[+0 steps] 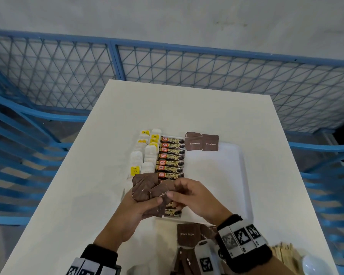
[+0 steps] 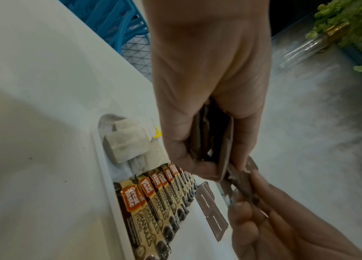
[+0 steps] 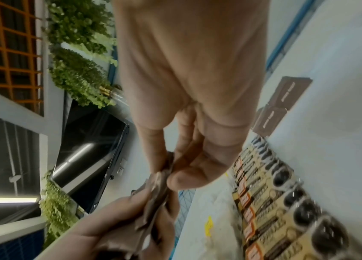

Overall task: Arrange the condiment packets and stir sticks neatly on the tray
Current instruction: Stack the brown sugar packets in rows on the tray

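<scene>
My left hand [image 1: 147, 205] grips a fanned stack of brown sugar packets [image 1: 143, 187] above the near left part of the white tray [image 1: 213, 175]. My right hand [image 1: 177, 193] pinches one packet of that stack between thumb and fingers [image 3: 182, 179]. On the tray lie tea bags [image 1: 147, 153] at the left, a column of coffee granule sachets [image 1: 172, 155] beside them, and two brown sugar packets [image 1: 202, 143] side by side at the far edge. In the left wrist view the stack [image 2: 206, 133] sits inside my curled fingers. Wooden stir sticks [image 1: 284, 253] lie at the near right.
More loose brown sugar packets [image 1: 187, 234] lie on the white table just in front of the tray. A white rounded object [image 1: 312, 264] sits by the stir sticks. Blue mesh fencing [image 1: 167, 64] surrounds the table. The tray's right half is bare.
</scene>
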The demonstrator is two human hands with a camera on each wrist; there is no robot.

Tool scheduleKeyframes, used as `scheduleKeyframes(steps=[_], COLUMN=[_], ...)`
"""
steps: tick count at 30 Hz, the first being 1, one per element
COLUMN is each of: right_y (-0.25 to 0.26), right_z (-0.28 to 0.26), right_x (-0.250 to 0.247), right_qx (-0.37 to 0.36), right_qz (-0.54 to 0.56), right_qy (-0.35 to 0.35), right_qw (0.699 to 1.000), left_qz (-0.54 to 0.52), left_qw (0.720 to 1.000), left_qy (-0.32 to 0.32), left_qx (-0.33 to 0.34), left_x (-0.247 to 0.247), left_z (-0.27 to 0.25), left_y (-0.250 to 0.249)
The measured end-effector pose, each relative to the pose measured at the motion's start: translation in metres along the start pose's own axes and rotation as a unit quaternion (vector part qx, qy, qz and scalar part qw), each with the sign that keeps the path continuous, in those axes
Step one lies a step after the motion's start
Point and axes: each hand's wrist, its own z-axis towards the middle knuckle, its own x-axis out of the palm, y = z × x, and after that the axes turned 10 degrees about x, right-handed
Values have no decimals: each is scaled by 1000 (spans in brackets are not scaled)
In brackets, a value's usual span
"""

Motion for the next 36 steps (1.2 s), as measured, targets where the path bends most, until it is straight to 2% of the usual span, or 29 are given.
scheduleKeyframes(steps=[3,7,14,17,19,26,36], right_y=[1,4,1,0,1,5,6], right_z=[2,9,57,83,95,120,132], right_x=[-9,-28,-83,-106,-114,-120,-117], right_qx=[-4,-8,11,17,24,48,38], right_qz=[-34,-37,3,-39,-87,-173,-195], right_qy=[3,-38,-216,-307,-337,-332,-376], right_qw=[999,999,976,951,937,926,905], left_qz=[-16,-69,-110,-105,-101,-129,-152], left_qw=[1000,996,990,991,991,987,983], left_qy=[-25,-52,-81,-82,-84,-96,-105], left_qx=[-2,-14,-24,-22,-21,-11,-17], left_x=[-1,-5,-15,-18,-20,-25,-26], left_z=[0,1,0,-1,-1,-4,-2], left_y=[0,3,4,4,6,9,14])
